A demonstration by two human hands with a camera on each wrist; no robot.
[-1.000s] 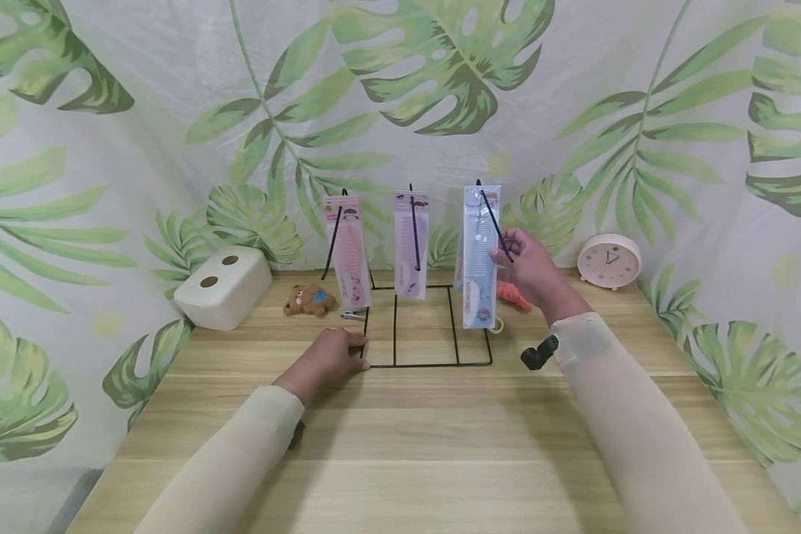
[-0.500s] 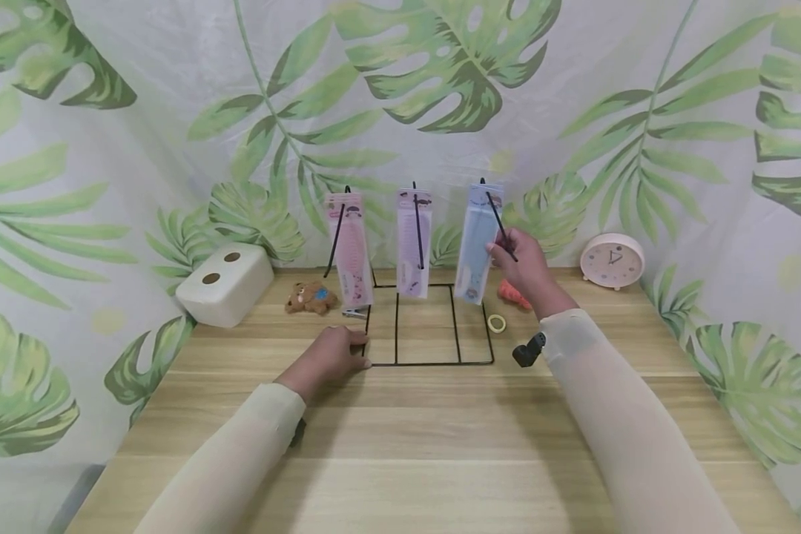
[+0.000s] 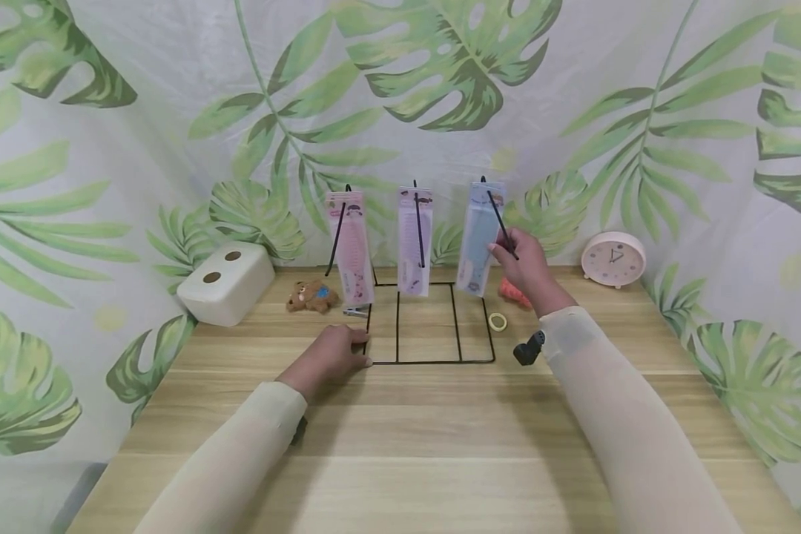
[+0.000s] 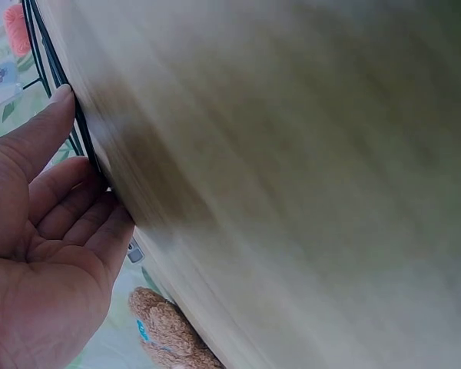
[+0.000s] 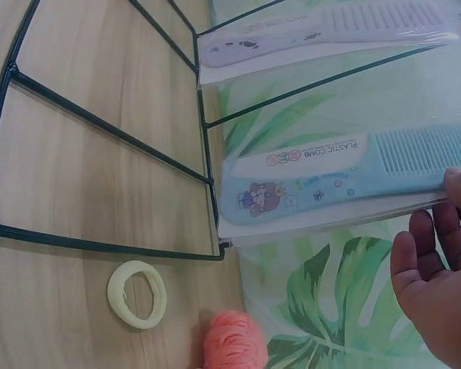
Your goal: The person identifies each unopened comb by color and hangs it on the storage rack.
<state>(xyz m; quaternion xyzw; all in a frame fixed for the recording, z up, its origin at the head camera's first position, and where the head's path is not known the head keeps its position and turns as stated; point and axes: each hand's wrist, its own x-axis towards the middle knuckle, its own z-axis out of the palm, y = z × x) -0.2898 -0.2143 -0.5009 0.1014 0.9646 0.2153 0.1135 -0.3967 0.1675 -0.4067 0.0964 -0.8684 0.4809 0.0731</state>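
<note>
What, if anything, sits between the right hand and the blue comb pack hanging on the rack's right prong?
Nothing visible does. The right hand is already at the blue comb pack, fingertips on its edge by the right prong. The purple comb pack hangs on the next prong, apart, and the yellow ring lies on the table below.

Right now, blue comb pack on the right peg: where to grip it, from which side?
Pinch the blue comb pack at its right long edge, mid-height, coming from the right, probably. It hangs flat off the right peg, that edge is free, and the right hand already touches there. The lilac pack crowds the left.
</note>
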